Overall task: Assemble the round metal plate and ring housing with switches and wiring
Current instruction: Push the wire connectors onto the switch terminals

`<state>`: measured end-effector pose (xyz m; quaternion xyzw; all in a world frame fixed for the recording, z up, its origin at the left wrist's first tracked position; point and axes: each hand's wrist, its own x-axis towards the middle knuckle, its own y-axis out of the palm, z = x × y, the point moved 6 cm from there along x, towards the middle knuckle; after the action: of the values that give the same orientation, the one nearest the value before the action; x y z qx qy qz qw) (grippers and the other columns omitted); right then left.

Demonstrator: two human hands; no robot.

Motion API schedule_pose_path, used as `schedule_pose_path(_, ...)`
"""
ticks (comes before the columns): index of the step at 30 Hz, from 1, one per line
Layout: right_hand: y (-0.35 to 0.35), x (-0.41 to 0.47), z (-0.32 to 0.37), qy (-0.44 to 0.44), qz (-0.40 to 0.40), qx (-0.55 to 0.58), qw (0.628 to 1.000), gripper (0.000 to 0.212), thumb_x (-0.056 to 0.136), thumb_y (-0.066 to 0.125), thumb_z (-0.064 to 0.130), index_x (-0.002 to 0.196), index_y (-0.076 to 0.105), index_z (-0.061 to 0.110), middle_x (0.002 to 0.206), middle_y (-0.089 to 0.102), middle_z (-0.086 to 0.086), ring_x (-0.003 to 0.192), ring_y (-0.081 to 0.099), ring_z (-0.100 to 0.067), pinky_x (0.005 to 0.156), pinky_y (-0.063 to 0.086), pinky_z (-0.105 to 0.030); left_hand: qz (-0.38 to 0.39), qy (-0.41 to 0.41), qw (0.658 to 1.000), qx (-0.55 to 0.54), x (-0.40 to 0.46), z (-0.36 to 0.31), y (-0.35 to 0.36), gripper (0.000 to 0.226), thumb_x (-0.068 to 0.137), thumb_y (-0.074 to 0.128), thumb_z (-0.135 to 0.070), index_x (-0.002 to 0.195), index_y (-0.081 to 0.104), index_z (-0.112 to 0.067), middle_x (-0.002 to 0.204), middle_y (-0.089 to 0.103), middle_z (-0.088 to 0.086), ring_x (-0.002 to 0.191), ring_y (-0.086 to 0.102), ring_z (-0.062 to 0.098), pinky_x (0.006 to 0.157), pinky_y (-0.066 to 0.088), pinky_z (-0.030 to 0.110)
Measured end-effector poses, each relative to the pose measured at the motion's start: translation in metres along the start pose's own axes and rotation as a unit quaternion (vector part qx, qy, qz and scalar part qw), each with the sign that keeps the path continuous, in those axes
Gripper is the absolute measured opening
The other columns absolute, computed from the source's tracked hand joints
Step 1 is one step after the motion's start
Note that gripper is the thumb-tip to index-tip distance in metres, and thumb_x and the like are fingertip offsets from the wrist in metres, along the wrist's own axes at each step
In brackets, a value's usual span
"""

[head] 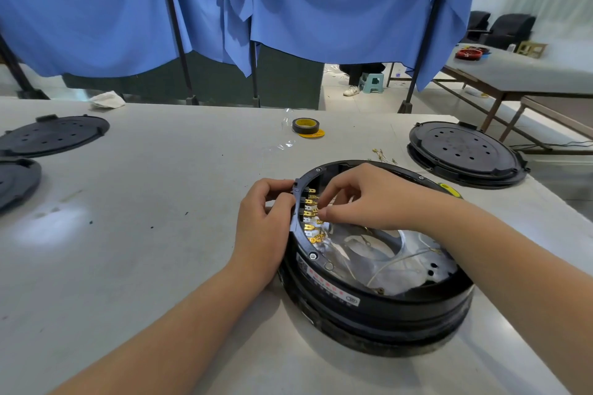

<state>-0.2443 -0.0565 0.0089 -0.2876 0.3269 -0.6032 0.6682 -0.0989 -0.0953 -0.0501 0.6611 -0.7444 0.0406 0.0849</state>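
A black ring housing (pixel 378 308) stands on the table at the right of centre, with a round metal plate (pixel 414 263) and thin white wiring (pixel 394 261) inside it. A row of switches with brass terminals (pixel 310 212) lines its inner left wall. My left hand (pixel 266 218) grips the housing's left rim from outside, fingers curled over the edge. My right hand (pixel 362 196) reaches in from above and pinches at a terminal by the switches; what sits between its fingertips is hidden.
Black perforated lids lie on the grey table (pixel 160 202): two at the far left (pixel 54 135), one stack at the right (pixel 465 152). A roll of black tape (pixel 305 126) sits at the back. Blue curtains (pixel 288 3) hang behind the table. A yellow-handled tool (pixel 451 190) pokes out behind the housing.
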Motion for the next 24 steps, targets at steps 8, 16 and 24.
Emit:
schedule_pose_path(8, 0.003, -0.014, -0.003, 0.020, 0.022, 0.035, 0.999, 0.030, 0.075, 0.079, 0.025, 0.096, 0.059, 0.028, 0.079, 0.074, 0.006, 0.074, 0.069, -0.011, 0.070, 0.057, -0.034, 0.000, -0.001, 1.000, 0.007, 0.001, 0.000, 0.000, 0.021, 0.091, 0.051, -0.004, 0.098, 0.067, -0.015, 0.094, 0.069, 0.006, 0.080, 0.068, 0.016, 0.056, 0.052, 0.021)
schedule_pose_path(16, 0.010, -0.011, -0.009, 0.046, 0.012, 0.133, 0.990, 0.023, 0.078, 0.072, 0.004, 0.094, 0.061, 0.016, 0.071, 0.070, -0.002, 0.057, 0.064, -0.006, 0.060, 0.055, -0.020, 0.001, 0.002, 1.000, 0.007, 0.001, 0.001, 0.000, 0.021, 0.091, 0.050, -0.004, 0.097, 0.067, -0.016, 0.094, 0.069, 0.005, 0.080, 0.068, 0.015, 0.057, 0.052, 0.020)
schedule_pose_path(24, 0.012, -0.014, -0.009, 0.017, 0.011, 0.164, 0.986, 0.011, 0.083, 0.071, 0.007, 0.082, 0.064, 0.016, 0.065, 0.068, 0.001, 0.060, 0.065, -0.009, 0.065, 0.057, -0.023, 0.003, 0.007, 1.000, 0.007, 0.001, 0.000, 0.001, 0.022, 0.091, 0.049, -0.003, 0.097, 0.067, -0.015, 0.091, 0.069, 0.004, 0.071, 0.068, 0.008, 0.053, 0.051, 0.019)
